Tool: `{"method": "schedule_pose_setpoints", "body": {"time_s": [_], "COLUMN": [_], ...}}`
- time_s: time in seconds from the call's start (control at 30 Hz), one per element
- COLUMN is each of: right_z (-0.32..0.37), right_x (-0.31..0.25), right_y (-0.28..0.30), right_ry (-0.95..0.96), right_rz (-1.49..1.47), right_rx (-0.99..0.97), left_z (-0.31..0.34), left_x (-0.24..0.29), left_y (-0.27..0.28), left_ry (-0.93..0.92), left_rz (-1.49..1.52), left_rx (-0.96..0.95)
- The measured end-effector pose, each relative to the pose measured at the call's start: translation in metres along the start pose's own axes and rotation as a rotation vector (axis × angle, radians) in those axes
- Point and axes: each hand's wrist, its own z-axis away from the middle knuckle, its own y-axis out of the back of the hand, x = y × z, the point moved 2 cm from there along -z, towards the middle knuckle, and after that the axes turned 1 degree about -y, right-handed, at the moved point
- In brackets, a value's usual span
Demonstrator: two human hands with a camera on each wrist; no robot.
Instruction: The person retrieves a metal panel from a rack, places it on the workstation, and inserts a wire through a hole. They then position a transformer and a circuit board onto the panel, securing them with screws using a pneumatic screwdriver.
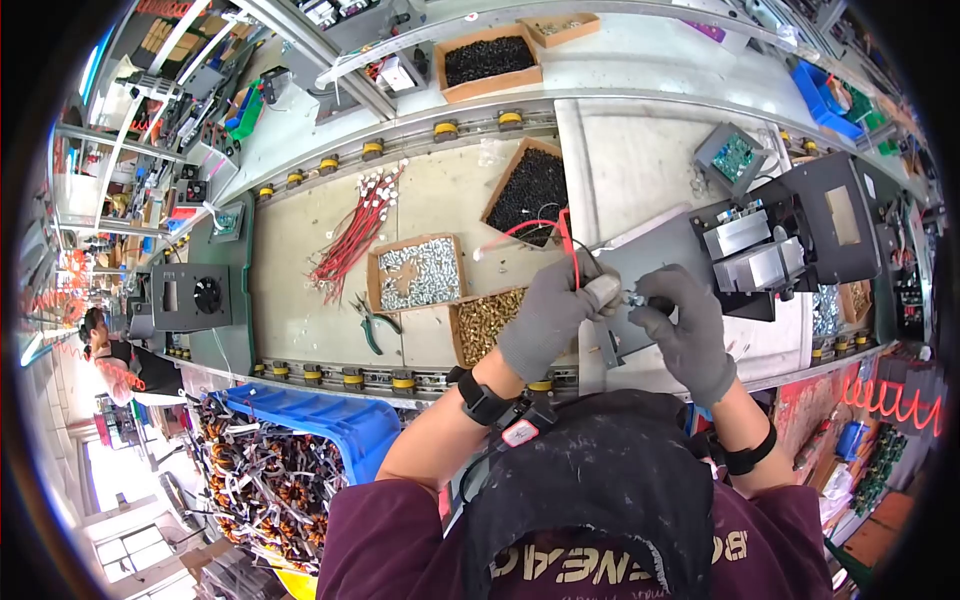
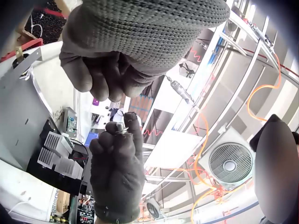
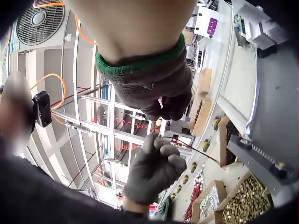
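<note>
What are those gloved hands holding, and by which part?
The left hand pinches red and black wires; the gripped part is hidden. The right hand pinches a small shiny metal piece, too tiny to tell by which part.

The glove point(image 2: 145, 37) is rough matt knit, the small part point(image 2: 122, 128) shiny metal, the panel point(image 2: 18, 112) smooth matt metal.

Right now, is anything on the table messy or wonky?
A bit: the nearer box of black bits sits crooked on the table, the red wires are splayed loosely, and the pliers lie open. Nothing looks clearly broken.
</note>
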Motion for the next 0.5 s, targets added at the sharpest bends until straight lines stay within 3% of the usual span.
{"method": "schedule_pose_setpoints", "body": {"time_s": [0.07, 0.13, 0.27, 0.4, 0.5], "right_z": [-0.002, -0.004, -0.002, 0.003, 0.002], "right_x": [-0.004, -0.008, 0.001, -0.003, -0.012], "right_y": [-0.002, -0.007, -0.021, -0.053, -0.075], "right_ry": [0.073, 0.201, 0.341, 0.154, 0.086], "right_rz": [0.127, 0.327, 0.46, 0.097, 0.022], "right_rx": [-0.032, -0.022, -0.07, -0.178, -0.1], "left_z": [0.002, 0.008, 0.016, 0.038, 0.061], "left_x": [0.001, -0.001, -0.023, -0.014, -0.013], "left_y": [-0.004, -0.003, 0.003, 0.01, 0.023], "left_ry": [0.0, 0.109, 0.119, 0.093, -0.008], "left_rz": [0.018, 0.173, 0.515, 0.685, 0.727], "left_rx": [-0.012, 0.018, -0.053, 0.093, 0.219]}}
